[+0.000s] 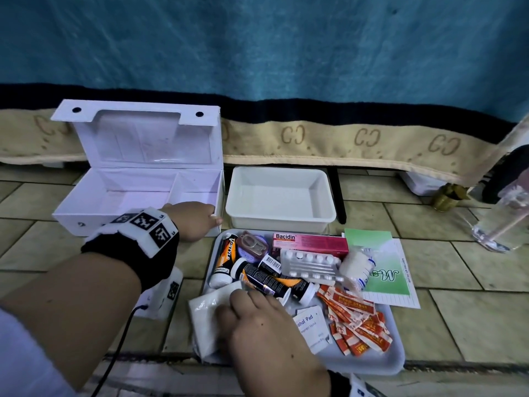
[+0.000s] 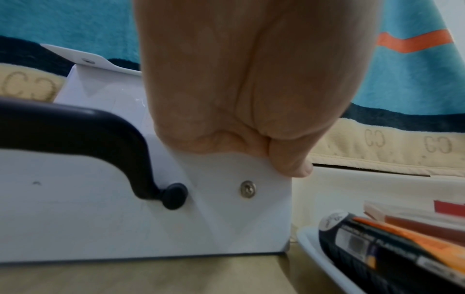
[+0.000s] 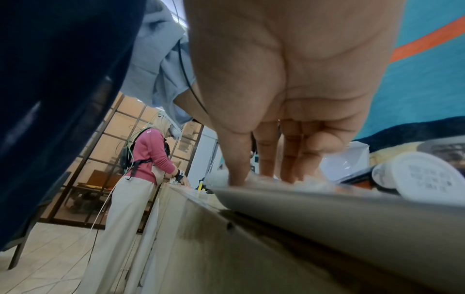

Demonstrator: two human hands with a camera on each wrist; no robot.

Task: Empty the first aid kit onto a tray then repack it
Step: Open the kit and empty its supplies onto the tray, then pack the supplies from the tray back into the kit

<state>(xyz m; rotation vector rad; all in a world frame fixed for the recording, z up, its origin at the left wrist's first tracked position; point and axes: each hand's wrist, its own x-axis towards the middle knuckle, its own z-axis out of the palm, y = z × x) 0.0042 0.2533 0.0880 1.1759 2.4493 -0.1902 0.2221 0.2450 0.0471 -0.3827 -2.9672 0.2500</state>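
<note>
The white first aid kit (image 1: 94,202) stands open and empty at the left, its lid upright. My left hand (image 1: 200,219) grips its front right corner, thumb on the front wall (image 2: 226,208) near the black handle (image 2: 88,127). In front of me the grey tray (image 1: 396,365) holds the contents: a pink Bacidin box (image 1: 312,242), a blister pack (image 1: 310,266), a bandage roll (image 1: 357,267), red plasters (image 1: 357,319), an alcohol pad (image 1: 310,328) and several tubes (image 1: 269,282). My right hand (image 1: 234,302) pinches a white plastic packet (image 1: 203,319) at the tray's left edge, fingertips (image 3: 236,173) pressed into it.
An empty white bin (image 1: 232,196) sits behind the tray, right of the kit. A glass of water (image 1: 501,224) stands at the far right. A green leaflet (image 1: 392,279) lies on the tray's right side. A blue towel hangs behind. Another person (image 3: 148,157) works farther along the tiled counter.
</note>
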